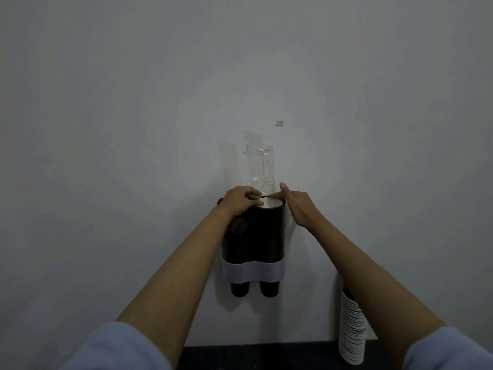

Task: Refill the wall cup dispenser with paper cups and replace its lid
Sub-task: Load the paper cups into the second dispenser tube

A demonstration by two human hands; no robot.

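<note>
The wall cup dispenser (253, 272) hangs on the wall with two dark see-through tubes and a white band near the bottom. Both tubes hold stacked dark paper cups, and one cup pokes out under each. The top paper cup (270, 204) in the right tube shows its white inside. My left hand (238, 202) covers the top of the left tube, its fingers curled and pinching the back rim of that top cup. From the right, my right hand (298, 206) touches the same rim with its fingertips, thumb raised. No lid is visible.
A tall stack of spare paper cups (352, 329) stands against the wall at the lower right, on a dark surface (253, 356). Strips of clear tape (260, 161) run up the wall above the dispenser. The rest of the wall is bare.
</note>
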